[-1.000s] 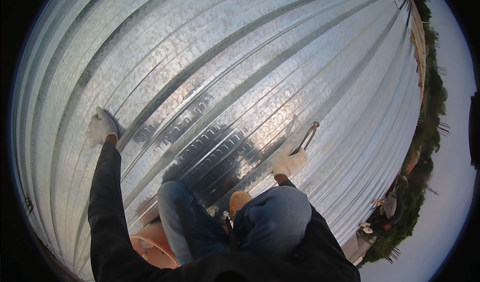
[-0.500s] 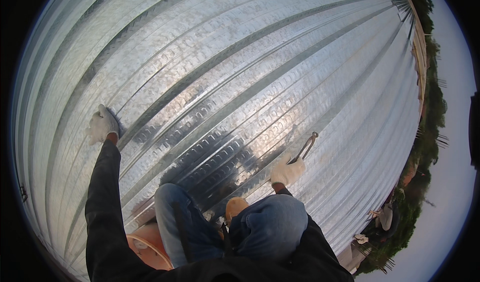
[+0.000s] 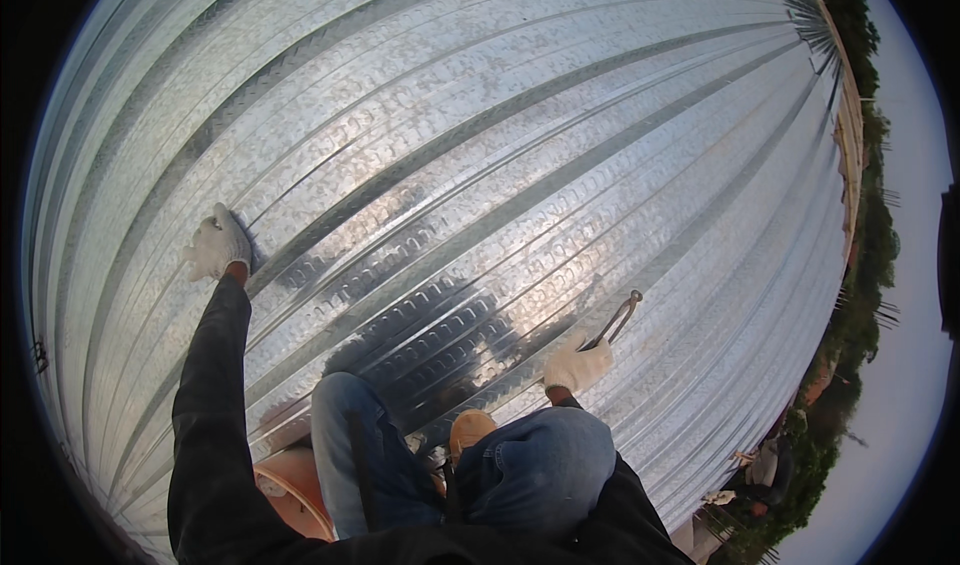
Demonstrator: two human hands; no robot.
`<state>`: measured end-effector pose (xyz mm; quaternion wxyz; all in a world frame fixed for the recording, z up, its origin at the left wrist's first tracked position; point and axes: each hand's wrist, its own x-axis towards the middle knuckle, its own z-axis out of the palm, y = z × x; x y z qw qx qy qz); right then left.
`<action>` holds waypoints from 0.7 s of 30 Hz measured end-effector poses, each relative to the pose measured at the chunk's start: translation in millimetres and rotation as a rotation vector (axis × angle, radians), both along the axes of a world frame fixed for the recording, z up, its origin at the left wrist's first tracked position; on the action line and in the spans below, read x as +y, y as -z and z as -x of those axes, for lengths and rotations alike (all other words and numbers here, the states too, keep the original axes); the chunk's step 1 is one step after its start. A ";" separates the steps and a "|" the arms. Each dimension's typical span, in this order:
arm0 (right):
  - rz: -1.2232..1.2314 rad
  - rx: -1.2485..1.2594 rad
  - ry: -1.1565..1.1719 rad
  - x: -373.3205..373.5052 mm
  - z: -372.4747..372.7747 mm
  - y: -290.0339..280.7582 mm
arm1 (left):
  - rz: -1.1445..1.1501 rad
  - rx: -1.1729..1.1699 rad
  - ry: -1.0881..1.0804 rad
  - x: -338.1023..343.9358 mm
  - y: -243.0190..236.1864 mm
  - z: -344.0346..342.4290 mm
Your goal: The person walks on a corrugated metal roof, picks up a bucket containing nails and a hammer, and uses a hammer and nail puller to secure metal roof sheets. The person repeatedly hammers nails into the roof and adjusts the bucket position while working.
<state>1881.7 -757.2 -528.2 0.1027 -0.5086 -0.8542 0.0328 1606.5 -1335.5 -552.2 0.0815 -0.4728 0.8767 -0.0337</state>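
Both my hands wear pale knit work gloves. Against the ribbed, shiny metal decking [image 3: 480, 165] rests my left hand [image 3: 219, 244], reaching far out to the left with its fingers apart and nothing in them. My right hand [image 3: 579, 365] is closed round the handles of metal pincers [image 3: 622, 319], just beyond my right knee. The rounded head of the pincers points away from me, close over the decking; whether it touches the metal I cannot tell.
An orange bucket [image 3: 296, 490] stands beside my left knee. A tan shoe [image 3: 469, 431] of mine is planted between my bent knees. Another person [image 3: 765, 470] is at the decking's right edge, where rods stick out before greenery [image 3: 840, 405]. A wooden edge [image 3: 852, 145] runs along the far right.
The whole view has shifted slightly, with the decking lower in the picture. My left hand appears a little further right; my right hand and the pincers appear slightly lower, with the same hold.
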 end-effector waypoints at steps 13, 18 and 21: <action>-0.005 -0.008 -0.027 4.1 -6.8 6.1 | 0.003 0.040 0.016 -8.1 10.6 -1.5; 0.045 -0.024 0.013 3.4 -4.2 2.3 | -0.003 0.013 0.012 -1.8 3.6 -1.5; 0.050 -0.029 0.014 1.8 -1.6 0.4 | -0.011 0.004 0.002 0.4 -0.3 0.5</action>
